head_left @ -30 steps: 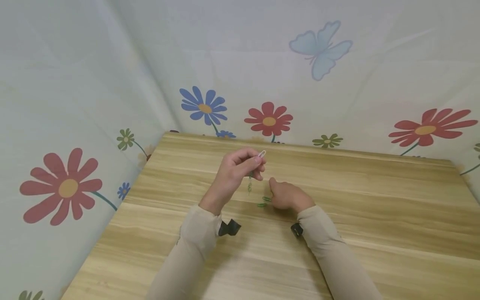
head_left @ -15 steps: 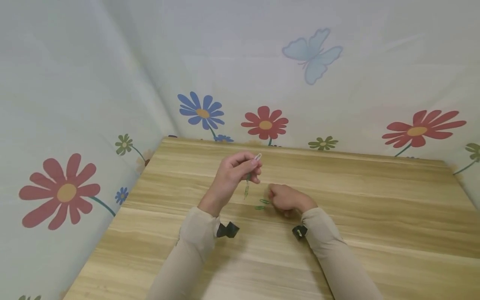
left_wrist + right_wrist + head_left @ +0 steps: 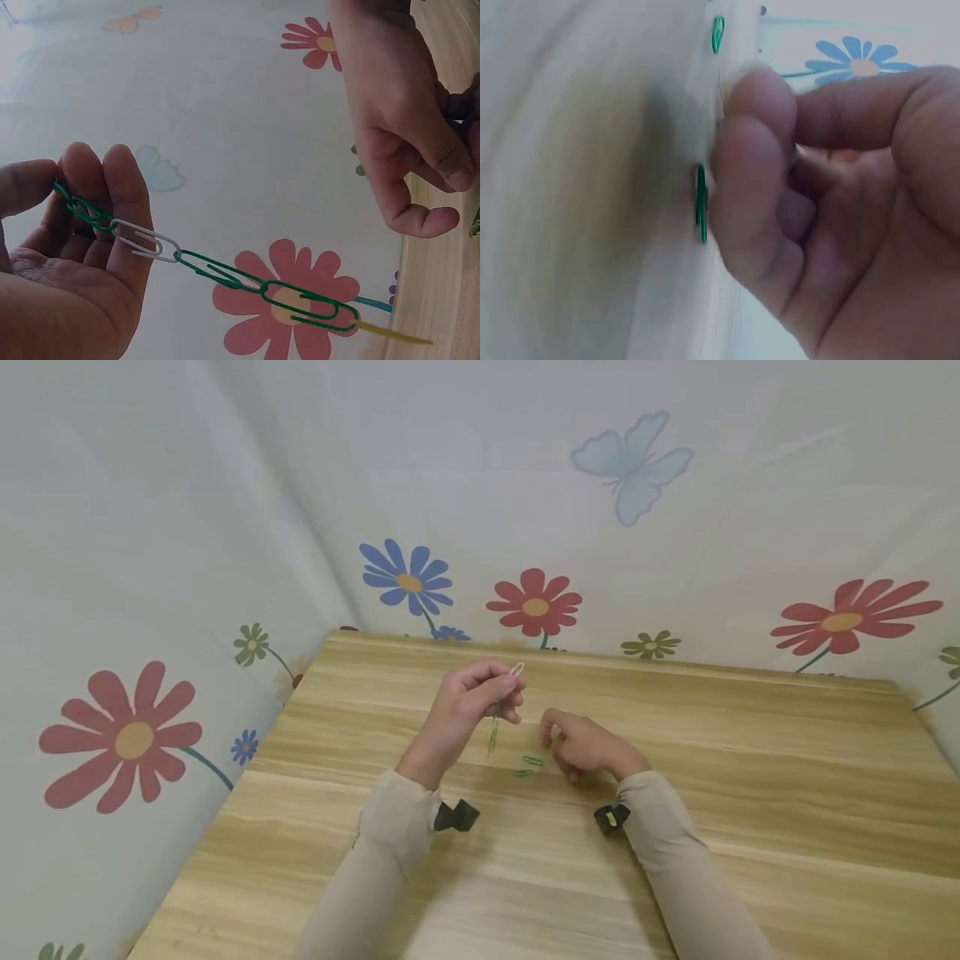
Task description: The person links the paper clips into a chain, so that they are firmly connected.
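Observation:
My left hand [image 3: 465,714] is raised above the table and pinches a chain of linked paper clips [image 3: 311,301]. A white paper clip [image 3: 517,668] pokes up past the thumb. Below the fingers the chain hangs with green and white clips, ending in a yellow one [image 3: 394,332]. Close to the tabletop, my right hand [image 3: 588,747] has bent fingers with thumb and index finger near each other. A faint thin line shows beside those fingertips in the right wrist view, too blurred to tell whether it is held. Two green paper clips [image 3: 532,761] lie just left of that hand.
The wooden table [image 3: 750,777] stands against a pale curtain [image 3: 465,468] printed with flowers and a butterfly. Black straps [image 3: 459,816] are on both wrists, over beige sleeves [image 3: 367,877].
My right hand has shifted slightly right, away from the two green clips, and its fingers have moved. The left hand keeps its pinch on the chain almost in place.

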Tool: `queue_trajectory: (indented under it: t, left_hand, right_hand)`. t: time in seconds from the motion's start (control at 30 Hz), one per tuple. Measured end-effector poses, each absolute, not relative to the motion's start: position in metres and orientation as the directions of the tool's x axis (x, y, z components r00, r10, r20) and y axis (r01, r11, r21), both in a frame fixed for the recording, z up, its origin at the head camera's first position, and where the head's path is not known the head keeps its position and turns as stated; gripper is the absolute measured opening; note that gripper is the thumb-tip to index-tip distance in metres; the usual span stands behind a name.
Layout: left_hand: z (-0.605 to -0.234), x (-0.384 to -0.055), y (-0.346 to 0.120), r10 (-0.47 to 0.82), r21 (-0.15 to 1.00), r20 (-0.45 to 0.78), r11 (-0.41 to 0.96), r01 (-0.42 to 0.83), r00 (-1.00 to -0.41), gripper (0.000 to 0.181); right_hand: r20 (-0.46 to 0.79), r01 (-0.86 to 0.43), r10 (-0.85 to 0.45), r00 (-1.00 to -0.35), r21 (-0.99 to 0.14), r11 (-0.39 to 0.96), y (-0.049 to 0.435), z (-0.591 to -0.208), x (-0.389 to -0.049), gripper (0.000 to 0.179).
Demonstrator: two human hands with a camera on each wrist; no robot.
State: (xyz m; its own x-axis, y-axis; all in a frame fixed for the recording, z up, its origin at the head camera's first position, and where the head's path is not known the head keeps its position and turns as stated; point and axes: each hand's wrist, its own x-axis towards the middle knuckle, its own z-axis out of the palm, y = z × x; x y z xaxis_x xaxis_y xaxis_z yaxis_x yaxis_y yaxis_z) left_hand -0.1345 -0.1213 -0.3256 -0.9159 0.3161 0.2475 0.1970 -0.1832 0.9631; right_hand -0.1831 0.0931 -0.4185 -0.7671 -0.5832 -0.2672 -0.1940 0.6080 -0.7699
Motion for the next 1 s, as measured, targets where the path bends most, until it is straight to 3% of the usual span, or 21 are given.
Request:
queue_trajectory:
  t: [0.13, 0.27, 0.4, 0.5, 0.6, 0.7, 0.83, 1.0]
  left_hand:
    - [-0.323, -0.135, -0.121, 0.321, 0.962, 0.252, -0.187, 0.200, -0.913, 0.027]
    - [-0.321, -0.135, -0.121, 0.325, 0.959, 0.261, -0.199, 0.204, -0.909, 0.021]
    - [-0.319, -0.136, -0.120, 0.329, 0.955, 0.273, -0.208, 0.213, -0.904, 0.013]
    - [-0.319, -0.136, -0.120, 0.331, 0.955, 0.272, -0.208, 0.211, -0.904, 0.013]
    - [-0.319, -0.135, -0.120, 0.330, 0.959, 0.259, -0.202, 0.201, -0.908, 0.017]
    - [-0.320, -0.134, -0.121, 0.329, 0.964, 0.242, -0.184, 0.190, -0.913, 0.021]
    - [-0.320, -0.132, -0.120, 0.341, 0.974, 0.216, -0.143, 0.176, -0.915, 0.023]
    - [-0.317, -0.129, -0.119, 0.398, 0.985, 0.169, -0.059, 0.159, -0.901, 0.024]
  right_hand:
    - [-0.209, -0.242, -0.510, -0.834, -0.691, 0.681, 0.097, -0.421, -0.188, 0.029]
    - [-0.156, -0.325, -0.524, -0.838, -0.628, 0.707, 0.096, -0.423, -0.190, 0.030]
    - [-0.123, -0.375, -0.535, -0.835, -0.585, 0.719, 0.092, -0.424, -0.191, 0.013]
    - [-0.119, -0.382, -0.536, -0.836, -0.575, 0.723, 0.091, -0.425, -0.191, 0.008]
    - [-0.105, -0.349, -0.526, -0.844, -0.637, 0.687, 0.092, -0.424, -0.191, 0.007]
    - [-0.082, -0.243, -0.485, -0.870, -0.786, 0.569, 0.095, -0.414, -0.187, 0.008]
    - [0.003, -0.142, -0.410, -0.912, -0.940, 0.311, 0.098, -0.385, -0.176, 0.019]
    - [0.204, -0.237, -0.362, -0.910, -0.970, 0.049, 0.097, -0.348, -0.155, 0.020]
